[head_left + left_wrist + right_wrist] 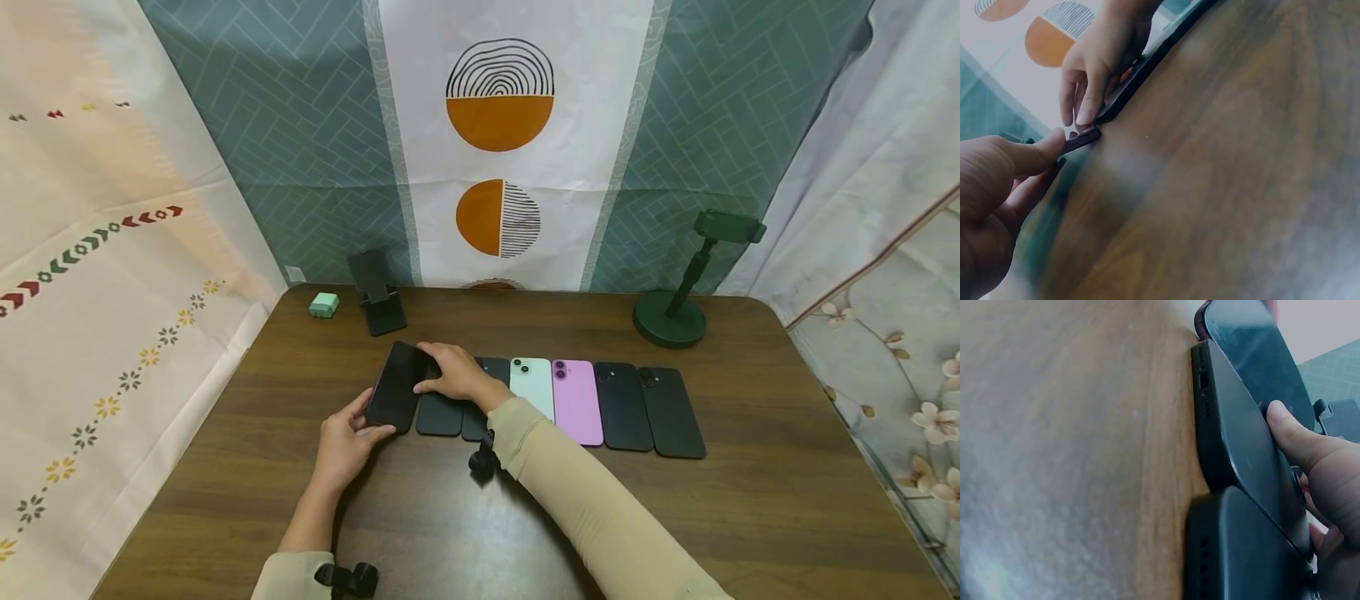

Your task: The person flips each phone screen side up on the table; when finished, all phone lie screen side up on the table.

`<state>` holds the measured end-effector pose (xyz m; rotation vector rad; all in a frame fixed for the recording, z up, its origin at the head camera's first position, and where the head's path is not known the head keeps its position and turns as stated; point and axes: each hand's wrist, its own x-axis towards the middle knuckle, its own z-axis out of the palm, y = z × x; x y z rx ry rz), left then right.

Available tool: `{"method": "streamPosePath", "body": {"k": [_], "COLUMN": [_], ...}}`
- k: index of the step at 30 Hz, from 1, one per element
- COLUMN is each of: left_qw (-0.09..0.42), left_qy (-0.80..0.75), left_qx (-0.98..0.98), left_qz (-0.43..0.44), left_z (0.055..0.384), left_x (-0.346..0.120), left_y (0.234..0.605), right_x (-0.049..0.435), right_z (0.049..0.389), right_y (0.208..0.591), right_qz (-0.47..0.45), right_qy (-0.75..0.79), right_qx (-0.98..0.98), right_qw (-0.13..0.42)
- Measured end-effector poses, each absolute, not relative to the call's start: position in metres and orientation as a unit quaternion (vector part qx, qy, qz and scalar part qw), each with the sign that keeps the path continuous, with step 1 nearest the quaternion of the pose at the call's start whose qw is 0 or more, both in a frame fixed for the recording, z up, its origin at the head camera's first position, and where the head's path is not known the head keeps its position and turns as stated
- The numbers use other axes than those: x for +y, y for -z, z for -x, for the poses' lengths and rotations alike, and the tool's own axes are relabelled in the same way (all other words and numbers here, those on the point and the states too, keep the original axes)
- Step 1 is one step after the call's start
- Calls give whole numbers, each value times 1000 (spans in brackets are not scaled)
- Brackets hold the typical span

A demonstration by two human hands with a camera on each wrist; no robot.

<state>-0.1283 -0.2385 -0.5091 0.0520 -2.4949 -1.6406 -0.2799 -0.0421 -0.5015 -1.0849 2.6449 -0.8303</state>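
Note:
A black smartphone [396, 392], its dark glass face up, is tilted at the left end of a row of phones. My left hand [347, 437] pinches its lower left side, thumb near the bottom edge. Across its upper right corner, my right hand [461, 375] grips it with thumb and fingers. In the right wrist view, the right thumb [1282, 419] lies along the edge of this phone [1260, 356]. Two dark phones lie beside and partly under the right hand, the nearer one [439, 415] right alongside. Further right come a mint phone [532, 387] and a pink phone [577, 404].
Two more black phones, one [624, 408] beside the other [672, 414], end the row on the wooden table [465, 533]. Behind stand a black phone stand [378, 292], a small mint-green block [324, 305] and a dark green stand [670, 317] with a round base.

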Motion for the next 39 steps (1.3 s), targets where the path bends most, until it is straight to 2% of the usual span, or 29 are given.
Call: {"method": "streamPosePath", "body": {"k": [5, 11, 14, 28, 35, 39], "left_qw": [66, 141, 157, 124, 108, 122], "left_qy": [553, 438, 408, 418, 394, 372], "left_qx": [-830, -887, -899, -899, -912, -920], "left_qz": [-37, -27, -32, -47, -22, 0], "left_z": [128, 130, 130, 130, 130, 130], "left_x": [-240, -241, -240, -243, -240, -235], "left_y": [512, 517, 518, 517, 511, 508], "right_x": [-44, -45, -45, -39, -22, -12], "right_z": [279, 278, 278, 278, 278, 278], "right_y": [501, 502, 501, 499, 498, 499], "right_qz": [362, 359, 361, 366, 348, 337], "right_qy": [278, 277, 273, 280, 315, 322], "right_qx": [886, 887, 887, 883, 881, 882], "right_qw": [82, 85, 86, 94, 67, 64]}}
